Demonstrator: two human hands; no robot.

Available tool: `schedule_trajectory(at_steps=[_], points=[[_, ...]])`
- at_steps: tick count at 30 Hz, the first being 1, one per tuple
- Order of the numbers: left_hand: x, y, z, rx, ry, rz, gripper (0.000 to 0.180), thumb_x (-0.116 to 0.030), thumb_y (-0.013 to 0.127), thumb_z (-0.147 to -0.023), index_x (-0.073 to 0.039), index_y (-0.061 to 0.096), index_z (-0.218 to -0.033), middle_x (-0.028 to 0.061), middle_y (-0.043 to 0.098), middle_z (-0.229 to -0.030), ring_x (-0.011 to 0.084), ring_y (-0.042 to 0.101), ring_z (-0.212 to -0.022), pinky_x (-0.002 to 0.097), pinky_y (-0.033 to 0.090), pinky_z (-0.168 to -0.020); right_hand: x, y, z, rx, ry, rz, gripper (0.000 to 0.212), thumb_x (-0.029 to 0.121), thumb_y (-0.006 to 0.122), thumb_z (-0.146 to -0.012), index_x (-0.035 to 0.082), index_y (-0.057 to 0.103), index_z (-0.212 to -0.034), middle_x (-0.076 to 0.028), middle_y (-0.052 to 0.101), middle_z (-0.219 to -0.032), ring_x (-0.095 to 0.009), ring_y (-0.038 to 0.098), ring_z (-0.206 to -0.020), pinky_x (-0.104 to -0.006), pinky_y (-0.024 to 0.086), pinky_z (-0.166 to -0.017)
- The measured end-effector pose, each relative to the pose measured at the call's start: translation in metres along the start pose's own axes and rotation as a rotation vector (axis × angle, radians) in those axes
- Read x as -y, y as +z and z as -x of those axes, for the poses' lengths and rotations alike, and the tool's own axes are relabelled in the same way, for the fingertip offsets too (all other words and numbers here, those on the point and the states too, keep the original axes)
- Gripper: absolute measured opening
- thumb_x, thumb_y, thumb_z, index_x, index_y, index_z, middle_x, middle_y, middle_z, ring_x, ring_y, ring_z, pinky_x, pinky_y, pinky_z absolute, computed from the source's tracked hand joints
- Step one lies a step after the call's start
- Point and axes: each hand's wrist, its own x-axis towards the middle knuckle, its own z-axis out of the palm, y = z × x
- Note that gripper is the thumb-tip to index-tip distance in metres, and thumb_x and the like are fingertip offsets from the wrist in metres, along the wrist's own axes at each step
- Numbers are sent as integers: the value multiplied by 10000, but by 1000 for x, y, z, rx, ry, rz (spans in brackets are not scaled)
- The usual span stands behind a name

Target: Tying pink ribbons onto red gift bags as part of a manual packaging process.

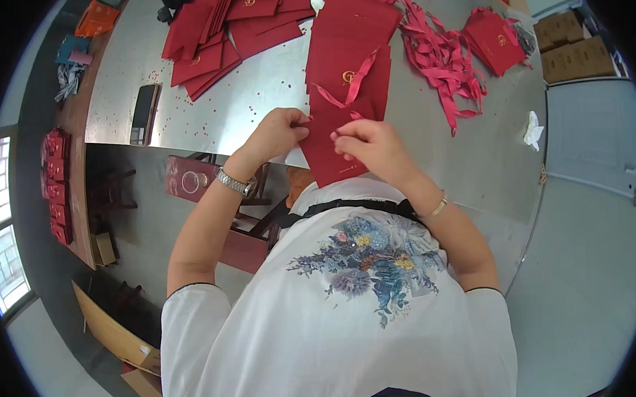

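Note:
A flat red paper bag (pixel 339 158) lies at the table's near edge, its lower end against my shirt. It rests over a long overlapping row of red bags (pixel 349 31) with gold emblems. A pink ribbon (pixel 354 89) loops across the bags just beyond my hands. My left hand (pixel 282 134) is closed, its fingertips pinching at the bag's left edge. Over the bag's right side, my right hand (pixel 369 142) holds thumb and forefinger together. A short pink ribbon end shows just above its forefinger; what the fingertips hold is too small to make out.
Loose red bags (pixel 212 31) spread over the far left, with red specks around. A phone (pixel 144 114) lies near the left edge. Tangled pink ribbons (pixel 436 56), another bag stack (pixel 493 42) and a white tissue (pixel 533 130) are to the right. Cardboard boxes (pixel 573 52) stand beyond.

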Motion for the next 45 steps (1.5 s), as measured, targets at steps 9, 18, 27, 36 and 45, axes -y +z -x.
schedule_trajectory(at_steps=[9, 18, 27, 36, 45], points=[[14, 11, -6, -43, -77, 301, 231, -47, 583, -864, 50, 627, -1068, 73, 654, -917, 125, 602, -765, 266, 518, -673, -41, 18, -35, -15, 40, 425, 197, 165, 648, -852, -29, 677, -873, -99, 674, -695, -149, 639, -629, -281, 505, -612], [5, 17, -11, -13, -79, 462, 172, -37, 545, -916, -8, 625, -1066, 14, 619, -923, 76, 563, -774, 218, 492, -660, -44, 15, -34, -143, -82, 596, 200, 198, 624, -862, 5, 676, -865, -126, 665, -693, -227, 647, -621, -337, 487, -595], [5, 27, -7, -115, 38, 208, 207, -51, 577, -903, 10, 635, -1092, 40, 656, -934, 105, 593, -825, 252, 501, -747, -34, 11, -39, -140, -68, 624, 214, 232, 641, -814, 29, 688, -762, -169, 652, -710, -341, 641, -660, -436, 504, -628], [3, 35, -7, -291, 186, 34, 252, -45, 597, -866, 24, 623, -1107, 87, 681, -942, 125, 616, -840, 274, 506, -766, -39, 13, -41, -92, -66, 646, 203, 224, 643, -809, 31, 687, -765, -177, 648, -709, -347, 638, -667, -435, 503, -631], [11, 28, -17, -80, -53, 349, 195, -38, 575, -892, 33, 593, -1073, 52, 626, -959, 105, 593, -800, 255, 517, -667, -53, 2, -35, -51, 15, 481, 203, 178, 630, -866, -21, 666, -852, -80, 658, -671, -134, 616, -614, -290, 484, -585]])
